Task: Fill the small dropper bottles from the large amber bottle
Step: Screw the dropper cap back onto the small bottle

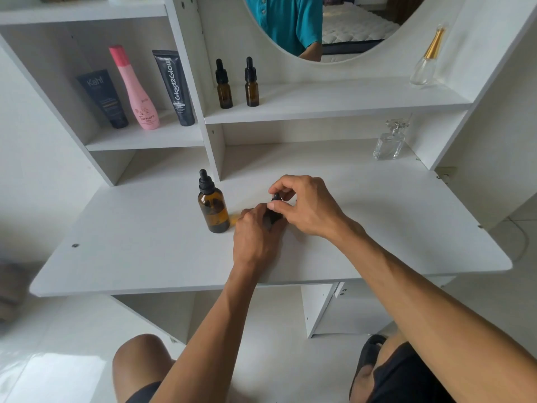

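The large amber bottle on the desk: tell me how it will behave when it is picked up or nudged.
The large amber bottle looks like glass, so probably rigid, smooth and breakable. It is tall on a small base, so a nudge near the dropper cap could tip it, and being round it might roll. Liquid seems to show inside, giving some weight.

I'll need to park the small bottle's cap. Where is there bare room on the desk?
Bare desk lies right of the right hand, up to the clear perfume bottle, and left of the large amber bottle. It is crowded between that bottle and the left hand.
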`<action>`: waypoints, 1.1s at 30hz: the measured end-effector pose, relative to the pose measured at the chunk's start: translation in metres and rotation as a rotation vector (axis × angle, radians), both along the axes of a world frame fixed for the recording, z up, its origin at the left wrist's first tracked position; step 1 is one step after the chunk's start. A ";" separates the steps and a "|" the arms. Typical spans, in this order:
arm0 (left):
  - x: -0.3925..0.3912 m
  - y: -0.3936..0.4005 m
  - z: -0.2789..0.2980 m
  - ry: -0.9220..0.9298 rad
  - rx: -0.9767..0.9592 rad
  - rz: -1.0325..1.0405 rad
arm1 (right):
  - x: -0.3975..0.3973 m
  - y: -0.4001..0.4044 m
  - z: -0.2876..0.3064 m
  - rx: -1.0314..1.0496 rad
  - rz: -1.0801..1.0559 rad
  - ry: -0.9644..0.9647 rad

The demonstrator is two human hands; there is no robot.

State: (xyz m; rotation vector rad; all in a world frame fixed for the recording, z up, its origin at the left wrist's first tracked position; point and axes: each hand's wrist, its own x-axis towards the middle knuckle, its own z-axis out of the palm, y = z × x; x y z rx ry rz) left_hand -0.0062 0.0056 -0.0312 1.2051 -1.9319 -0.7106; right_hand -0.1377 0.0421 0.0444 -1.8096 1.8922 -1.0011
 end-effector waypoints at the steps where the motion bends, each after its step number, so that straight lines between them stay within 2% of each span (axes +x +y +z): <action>1: 0.000 0.000 0.000 0.002 -0.003 -0.003 | 0.001 0.000 0.000 -0.003 -0.011 0.005; 17: -0.001 -0.002 -0.001 -0.003 -0.001 0.011 | -0.003 0.004 0.006 0.073 0.056 0.021; 33: -0.002 -0.001 0.001 -0.018 0.032 0.031 | -0.002 0.003 -0.002 0.028 0.035 0.018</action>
